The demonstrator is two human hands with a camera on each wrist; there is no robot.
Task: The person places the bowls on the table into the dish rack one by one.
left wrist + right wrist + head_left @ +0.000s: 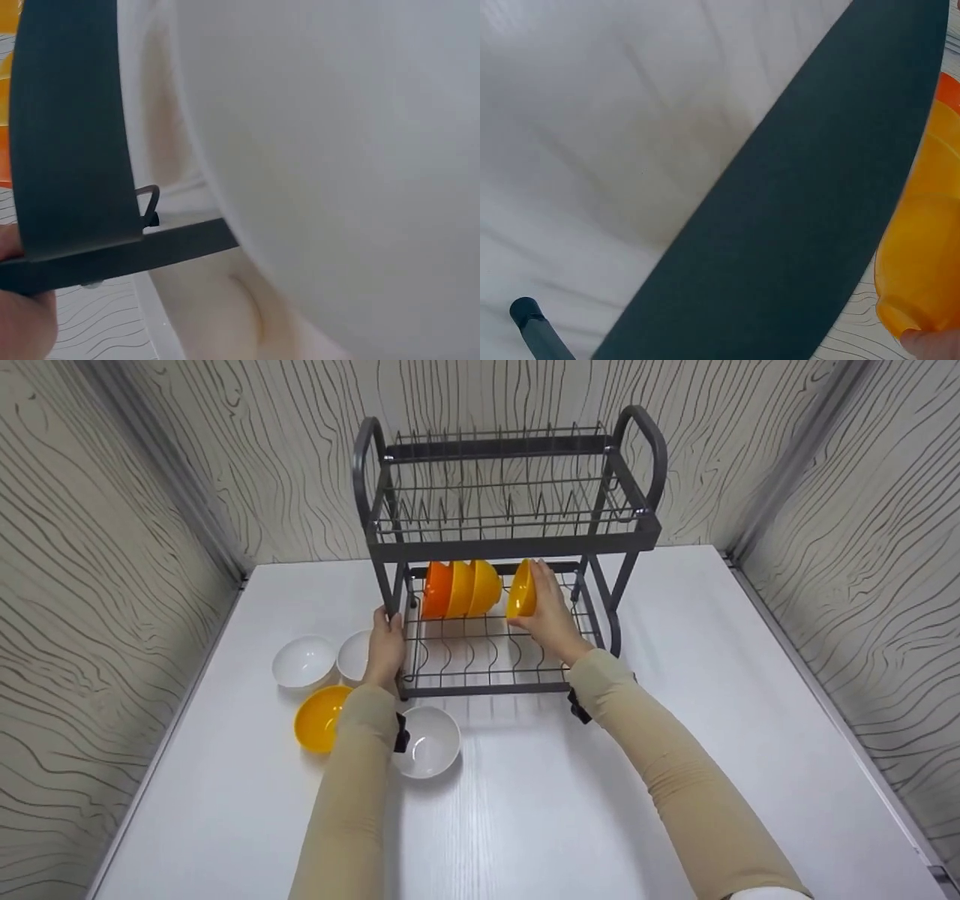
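Note:
My right hand (551, 621) holds a yellow bowl (522, 591) tipped on its side, over the lower tier of a dark two-tier dish rack (517, 544). To its left, an orange bowl (435, 591) and two yellow bowls (486, 588) stand on edge, nested in a row on that tier. My left hand (385, 651) grips the rack's left front post; in the left wrist view its fingers (26, 326) wrap a dark bar. The right wrist view shows a thumb (934, 345) at a yellow bowl's base (900, 315).
Left of the rack, white bowls (303, 661) and a yellow bowl (319, 720) sit on the white table (525, 825). Another white bowl (429, 742) stands before the rack, partly behind my left sleeve. The upper tier's wires (495, 495) overhang the lower one. Wood-grain panels surround the table.

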